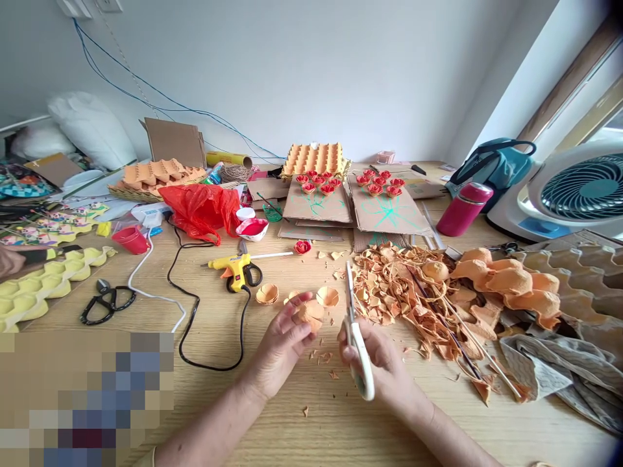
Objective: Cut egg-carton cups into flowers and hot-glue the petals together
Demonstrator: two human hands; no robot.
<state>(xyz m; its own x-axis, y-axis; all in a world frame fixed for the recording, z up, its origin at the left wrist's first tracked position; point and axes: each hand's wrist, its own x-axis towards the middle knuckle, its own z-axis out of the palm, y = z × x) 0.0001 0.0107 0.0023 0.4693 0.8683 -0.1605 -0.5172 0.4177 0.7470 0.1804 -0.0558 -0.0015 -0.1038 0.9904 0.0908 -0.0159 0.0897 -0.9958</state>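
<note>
My left hand is closed around a small orange egg-carton cup, held just above the wooden table. My right hand grips white-handled scissors, blades pointing up and away, just right of the cup. Two cut orange cups lie on the table beyond my hands, one cup to the left and the other cup to the right. A heap of orange carton scraps lies to the right of the scissors.
A yellow glue gun with a black cord lies behind my left hand. Black scissors lie at left. Red paper flowers on cardboard, a red bag, a pink bottle, a fan and egg trays ring the table.
</note>
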